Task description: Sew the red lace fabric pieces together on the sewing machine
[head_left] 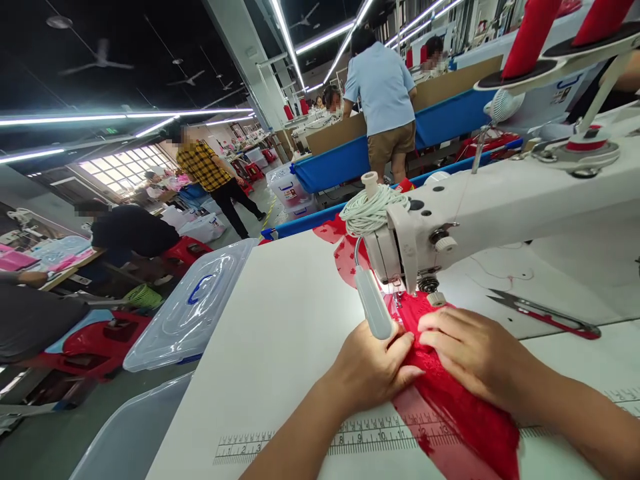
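Red lace fabric (465, 413) with a sheer part runs from under the needle of a white sewing machine (505, 193) down over the table's front. My left hand (375, 367) grips its left edge close to the presser foot (398, 300), thumb and fingers drawn together. On the other side, my right hand (475, 347) has its fingers curled onto the lace, just right of the left fingertips. A small grey lamp (374, 303) hangs partly in front of my left hand. More sheer red fabric (350, 260) lies behind the needle.
Thread snips (545, 313) lie on the machine bed to the right. A printed ruler (360, 437) crosses the white table (270, 347). Lidded plastic boxes (195, 300) stand at the left. Red thread cones (530, 40) rise above the machine. Other people work or stand beyond.
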A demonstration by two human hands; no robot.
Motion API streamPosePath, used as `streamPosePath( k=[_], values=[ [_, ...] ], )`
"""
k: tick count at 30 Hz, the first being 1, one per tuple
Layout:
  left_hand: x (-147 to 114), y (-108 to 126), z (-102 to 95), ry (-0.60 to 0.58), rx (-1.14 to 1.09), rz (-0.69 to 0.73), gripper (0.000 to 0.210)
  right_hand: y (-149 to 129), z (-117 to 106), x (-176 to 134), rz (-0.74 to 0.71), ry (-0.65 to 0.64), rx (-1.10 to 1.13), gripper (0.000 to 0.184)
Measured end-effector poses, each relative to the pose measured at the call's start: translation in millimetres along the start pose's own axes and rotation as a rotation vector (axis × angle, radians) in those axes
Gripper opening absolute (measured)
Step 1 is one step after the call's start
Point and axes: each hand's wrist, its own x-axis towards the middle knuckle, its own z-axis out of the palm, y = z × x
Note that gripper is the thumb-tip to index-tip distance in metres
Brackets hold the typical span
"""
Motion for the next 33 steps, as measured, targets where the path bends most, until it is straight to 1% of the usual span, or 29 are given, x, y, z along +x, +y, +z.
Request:
streamPosePath(
  k=[2,4,8,11,15,17,21,26,29,33],
  values=[
    [-0.1,0.7,-0.9,-0.003,-0.042,-0.015,0.06,-2.0,-1.8,-2.6,0.008,-0.088,0.056,0.022],
    [-0.9,0.7,-0.7,-0.01,-0.082,-0.036,0.055,-2.8,-1.9,-4.4,0.014,-0.121,0.037,0.02],
    [-3.1,0.9,0.4,-0.063,-0.098,-0.115,0.05,-2.3,0.1,-5.7,-0.01,-0.096,-0.018,0.029],
    [-3.3,3.1,-0.9,-0.072,-0.085,-0.116,0.055,-2.5,1.8,-6.0,-0.003,-0.098,-0.03,0.034],
    [-3.3,6.6,-3.5,-0.1,-0.094,-0.094,0.063,-3.8,2.9,-4.7,0.041,-0.068,-0.049,0.03],
    [-4.8,7.5,-3.5,-0.119,-0.078,-0.103,0.067,-3.7,2.8,-3.7,0.03,-0.062,-0.054,0.03],
    [-9.0,9.2,-2.0,-0.093,0.025,-0.085,0.072,-1.8,3.1,-3.8,0.014,-0.044,-0.061,0.032],
    [-8.6,12.1,-3.5,-0.059,0.071,-0.071,0.078,0.3,3.6,-6.9,0.011,-0.051,-0.08,0.028],
    [-7.8,12.5,-4.0,-0.046,0.063,-0.076,0.076,0.5,3.2,-7.3,0.011,-0.066,-0.069,0.027],
    [-9.2,11.6,-4.7,-0.053,0.059,-0.09,0.071,-0.2,2.4,-6.1,-0.005,-0.061,-0.069,0.031]
  ],
)
